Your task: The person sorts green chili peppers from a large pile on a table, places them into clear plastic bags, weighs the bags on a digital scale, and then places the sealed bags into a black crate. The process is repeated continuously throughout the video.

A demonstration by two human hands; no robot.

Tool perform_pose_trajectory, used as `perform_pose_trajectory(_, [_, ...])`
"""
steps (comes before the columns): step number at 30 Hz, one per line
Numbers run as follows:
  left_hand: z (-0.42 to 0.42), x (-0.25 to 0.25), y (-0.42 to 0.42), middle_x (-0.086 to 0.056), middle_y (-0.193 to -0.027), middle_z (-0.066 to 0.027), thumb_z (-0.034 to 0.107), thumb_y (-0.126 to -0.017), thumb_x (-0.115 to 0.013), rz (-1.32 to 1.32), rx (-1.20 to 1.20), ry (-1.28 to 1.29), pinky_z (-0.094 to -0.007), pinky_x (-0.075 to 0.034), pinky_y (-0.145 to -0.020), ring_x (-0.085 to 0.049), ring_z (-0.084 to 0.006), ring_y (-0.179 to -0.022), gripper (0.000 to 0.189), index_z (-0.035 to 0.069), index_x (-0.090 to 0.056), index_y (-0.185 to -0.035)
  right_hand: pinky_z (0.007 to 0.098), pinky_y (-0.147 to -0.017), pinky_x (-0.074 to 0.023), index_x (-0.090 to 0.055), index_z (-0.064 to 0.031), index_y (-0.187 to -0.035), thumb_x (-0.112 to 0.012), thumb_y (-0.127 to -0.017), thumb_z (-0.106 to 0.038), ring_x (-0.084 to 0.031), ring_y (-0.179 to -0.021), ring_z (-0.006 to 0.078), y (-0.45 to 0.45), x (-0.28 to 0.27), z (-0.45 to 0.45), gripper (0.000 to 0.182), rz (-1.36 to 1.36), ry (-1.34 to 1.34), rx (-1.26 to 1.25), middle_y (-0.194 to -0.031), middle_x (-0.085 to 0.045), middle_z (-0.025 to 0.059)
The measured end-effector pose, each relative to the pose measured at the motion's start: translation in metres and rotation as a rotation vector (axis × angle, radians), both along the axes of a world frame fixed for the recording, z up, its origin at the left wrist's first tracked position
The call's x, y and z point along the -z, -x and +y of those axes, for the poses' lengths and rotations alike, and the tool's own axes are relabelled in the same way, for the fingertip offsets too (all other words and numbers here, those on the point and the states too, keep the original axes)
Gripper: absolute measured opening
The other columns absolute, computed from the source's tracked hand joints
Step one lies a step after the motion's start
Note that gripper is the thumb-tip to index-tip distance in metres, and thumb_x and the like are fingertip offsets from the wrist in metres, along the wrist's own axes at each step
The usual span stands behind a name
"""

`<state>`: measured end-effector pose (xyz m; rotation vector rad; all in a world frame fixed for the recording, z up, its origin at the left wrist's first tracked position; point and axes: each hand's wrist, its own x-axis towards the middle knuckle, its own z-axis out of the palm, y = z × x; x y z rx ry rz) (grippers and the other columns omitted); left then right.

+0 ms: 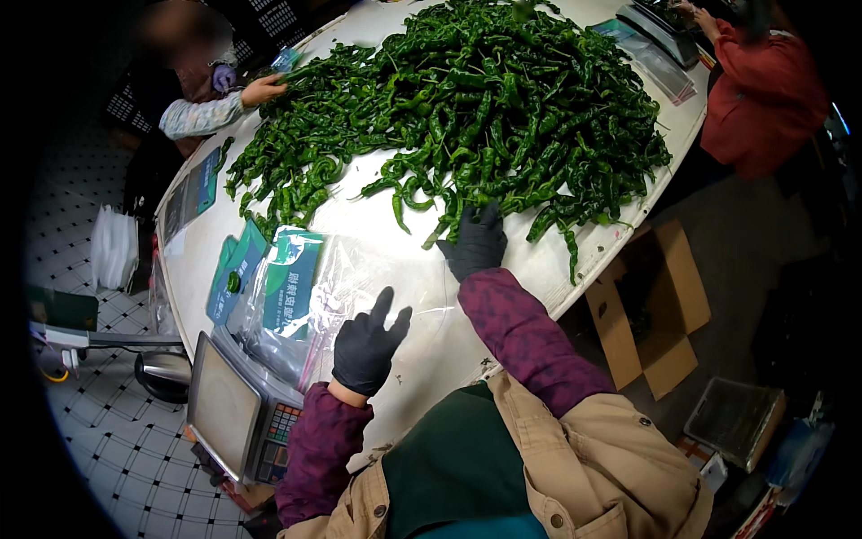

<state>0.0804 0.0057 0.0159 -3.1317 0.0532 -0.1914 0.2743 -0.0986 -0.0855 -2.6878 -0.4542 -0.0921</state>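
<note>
A large heap of green chili peppers (512, 108) covers the far half of the white table (411, 283). My right hand (477, 242), in a black glove, reaches to the near edge of the heap with its fingertips among the peppers; whether it grips any cannot be told. My left hand (370, 347), also black-gloved, is held over the table with its fingers apart and nothing in it. To its left lie clear plastic bags with green and blue printed panels (293, 283), and a single pepper (233, 281) rests on another printed bag (239, 263).
A digital scale (225, 407) stands at the table's near left edge. Across the heap, a co-worker's hand (264, 90) touches peppers; a co-worker in red (764, 101) stands at the right, near another scale (660, 34). An open cardboard box (680, 276) sits below the right edge.
</note>
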Motion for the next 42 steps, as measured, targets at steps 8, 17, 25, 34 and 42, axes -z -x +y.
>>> perform_pose_trajectory(8, [0.007,0.025,0.000,-0.049,-0.121,-0.0234,0.002,-0.068,-0.056,-0.137,-0.280,-0.017,-0.0362,-0.046,-0.061,-0.055,-0.0297,-0.076,0.026,0.006,-0.062,-0.093,0.0420,-0.084,-0.0438,-0.059,-0.0107,-0.103,-0.064,-0.067,-0.008,-0.049,-0.104,0.0395,0.016,0.015,-0.095,0.036,0.093,-0.047,-0.515,-0.136,-0.025,0.0225])
perform_pose_trajectory(17, [-0.005,0.034,-0.005,-0.057,-0.104,-0.0128,0.008,-0.073,-0.060,-0.062,-0.440,-0.001,-0.0379,-0.047,-0.066,-0.058,-0.0293,-0.081,0.044,0.010,-0.050,-0.116,0.0414,-0.077,-0.0470,-0.048,-0.0104,-0.122,-0.057,-0.065,-0.001,-0.055,-0.091,0.0390,0.005,0.018,-0.106,0.059,0.208,-0.241,-0.431,-0.137,-0.026,0.0259])
perform_pose_trajectory(25, [-0.014,0.043,-0.004,-0.045,-0.128,-0.0181,-0.001,-0.067,-0.048,0.090,-0.527,0.087,-0.0379,-0.048,-0.053,-0.058,-0.0293,-0.063,0.076,0.010,-0.025,-0.139,0.0324,-0.094,-0.0398,-0.052,-0.0081,-0.117,-0.061,-0.066,0.003,-0.050,-0.110,0.0249,0.008,-0.009,-0.144,0.054,0.507,-0.859,-0.516,-0.121,-0.047,0.0117])
perform_pose_trajectory(34, [-0.026,0.039,-0.001,-0.031,-0.136,-0.0200,-0.004,-0.071,-0.049,-0.077,-0.554,0.497,-0.0376,-0.047,-0.082,-0.046,-0.0364,-0.114,0.077,0.010,-0.019,-0.139,0.0286,-0.076,-0.0477,-0.051,0.0042,-0.116,-0.059,-0.076,0.000,-0.057,-0.086,0.0161,0.045,-0.021,-0.091,0.041,1.610,-0.897,-0.383,-0.107,-0.057,0.0122])
perform_pose_trajectory(42, [-0.018,0.032,0.003,-0.028,-0.140,-0.0167,-0.004,-0.067,-0.047,0.156,-0.506,0.279,-0.0376,-0.049,-0.056,-0.061,-0.0316,-0.073,0.077,0.013,-0.025,-0.138,0.0344,-0.081,-0.0490,-0.047,0.0096,-0.117,-0.058,-0.076,-0.011,-0.058,-0.096,0.0242,0.046,-0.058,-0.110,0.047,1.687,-1.423,-0.279,-0.113,-0.054,0.0184])
